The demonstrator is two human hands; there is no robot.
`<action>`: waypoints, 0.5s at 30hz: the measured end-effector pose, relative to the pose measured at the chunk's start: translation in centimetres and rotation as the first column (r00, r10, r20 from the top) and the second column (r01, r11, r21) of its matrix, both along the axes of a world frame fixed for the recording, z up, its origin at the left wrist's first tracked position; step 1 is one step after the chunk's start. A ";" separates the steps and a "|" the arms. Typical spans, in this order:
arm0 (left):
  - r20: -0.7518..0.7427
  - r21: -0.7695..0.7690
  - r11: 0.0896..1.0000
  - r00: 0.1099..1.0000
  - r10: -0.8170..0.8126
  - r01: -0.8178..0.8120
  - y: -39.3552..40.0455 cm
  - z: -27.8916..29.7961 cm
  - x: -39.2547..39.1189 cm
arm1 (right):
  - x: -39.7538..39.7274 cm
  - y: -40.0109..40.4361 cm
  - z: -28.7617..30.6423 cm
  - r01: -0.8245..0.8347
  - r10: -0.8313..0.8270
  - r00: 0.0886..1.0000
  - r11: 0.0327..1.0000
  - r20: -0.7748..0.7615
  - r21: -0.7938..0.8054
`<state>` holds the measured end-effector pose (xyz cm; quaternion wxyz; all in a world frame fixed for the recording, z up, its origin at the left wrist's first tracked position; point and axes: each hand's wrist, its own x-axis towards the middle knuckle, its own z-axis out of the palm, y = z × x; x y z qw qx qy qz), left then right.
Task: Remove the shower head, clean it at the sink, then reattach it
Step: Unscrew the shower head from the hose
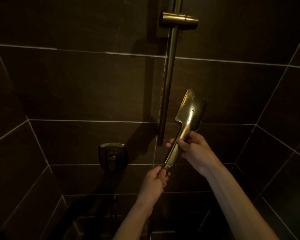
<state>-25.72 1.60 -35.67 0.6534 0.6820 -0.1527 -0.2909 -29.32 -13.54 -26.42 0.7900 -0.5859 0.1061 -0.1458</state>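
Note:
A brass hand shower head [190, 111], wet with droplets, is tilted upward in front of the dark tiled wall, its flat head at the top. My right hand [192, 153] grips the upper part of its handle. My left hand [156, 181] is curled round the bottom end of the handle, where the hose joint lies; the hose itself is hidden below my hand. The head is off its bracket [178, 20], which sits high on the vertical brass rail [169, 80] and holds nothing.
A brass mixer valve [113, 156] is mounted on the wall to the lower left of the rail. A small wall outlet [115, 198] sits below it in shadow. Dark tiled walls close in on the left, right and front.

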 end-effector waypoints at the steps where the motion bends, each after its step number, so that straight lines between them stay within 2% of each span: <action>1: -0.008 -0.002 1.000 1.000 -0.007 0.007 -0.1 0.0 -0.1 | 0.0 0.2 -0.1 -0.003 0.003 1.000 0.999 0.011 0.043; 3: -0.019 -0.007 1.000 1.000 -0.011 0.011 -0.4 0.0 -0.3 | 0.1 0.6 -0.2 0.002 -0.003 1.000 0.999 0.019 0.053; 9: -0.070 0.014 1.000 0.998 -0.012 0.013 -0.6 -0.2 -0.8 | 0.5 1.2 -0.4 0.100 -0.105 0.992 0.993 -0.071 -0.065; 11: -0.079 -0.003 1.000 0.997 0.021 -0.022 -0.5 -0.1 -0.8 | 0.5 1.2 -0.1 0.108 -0.145 0.980 0.963 -0.136 -0.249; 13: -0.098 -0.004 0.999 0.994 0.051 -0.052 -0.2 -0.3 -0.6 | 0.4 1.2 0.2 0.073 -0.178 0.964 0.890 -0.195 -0.450; 15: -0.103 0.009 0.999 0.994 0.038 -0.038 0.1 -0.5 -0.5 | 0.1 1.0 0.8 0.005 -0.142 0.958 0.877 -0.248 -0.481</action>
